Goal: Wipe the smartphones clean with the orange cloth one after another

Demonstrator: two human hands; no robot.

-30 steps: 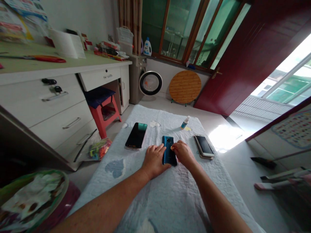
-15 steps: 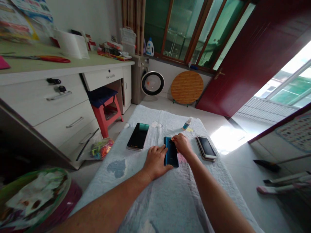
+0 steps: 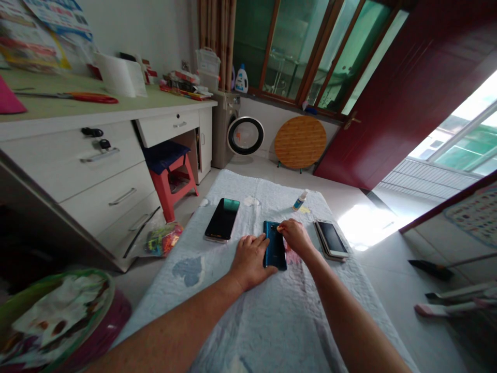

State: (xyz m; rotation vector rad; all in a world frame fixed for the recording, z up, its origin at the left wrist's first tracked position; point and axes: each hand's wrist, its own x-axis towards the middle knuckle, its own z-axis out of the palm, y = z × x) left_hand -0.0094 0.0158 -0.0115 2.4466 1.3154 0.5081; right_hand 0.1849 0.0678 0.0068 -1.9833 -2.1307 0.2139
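A blue smartphone point(image 3: 275, 252) lies back up on the cloth-covered table. My left hand point(image 3: 250, 260) steadies it, with the fingers along its left edge and the thumb at its bottom edge. Over the upper right part of the phone's back, near the camera area, my right hand point(image 3: 295, 237) is closed in a pinch; whatever sits between its fingertips is too small to make out. To the left rests a large black-screened phone point(image 3: 222, 219). A white phone point(image 3: 332, 239) lies on the right, stacked on another device. Behind my right hand stands a small spray bottle point(image 3: 300, 200).
The light blue patterned cloth point(image 3: 186, 316) covers the table. A full waste bin point(image 3: 116, 311) stands at the lower left, beside a white desk point(image 3: 104, 171) with drawers. A red stool point(image 3: 169, 189) is tucked at the desk; a broom point(image 3: 433, 269) lies by the right wall.
My right fingertips have shifted slightly over the phone's upper back, and the wrist has turned a little. The left hand keeps its place. The whole view has moved slightly.
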